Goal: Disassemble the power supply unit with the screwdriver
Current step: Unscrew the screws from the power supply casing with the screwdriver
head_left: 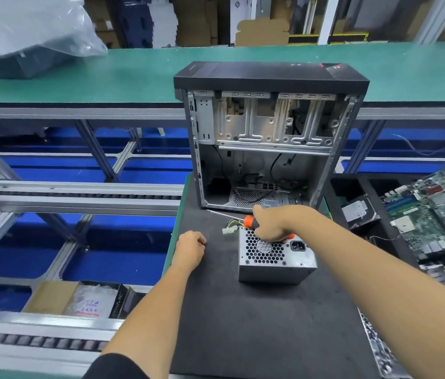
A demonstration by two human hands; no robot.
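The grey power supply unit (pixel 276 258) sits on the black foam mat (pixel 257 324), its honeycomb fan grille and power socket facing up. A short bundle of wires with a white connector (pixel 229 229) sticks out at its far left. My right hand (pixel 273 222) grips the orange-and-black handle of a screwdriver (pixel 248 221) just above the unit's far edge; the thin metal shaft points left and away. My left hand (pixel 190 248) rests on the mat to the left of the unit, fingers curled, holding nothing.
An opened computer case (pixel 270 138) stands upright just behind the unit. A bin at the right holds a green motherboard (pixel 434 212) and a hard drive (pixel 358 212). Conveyor rails (pixel 73 192) run at the left, a cardboard box (pixel 79 298) below them.
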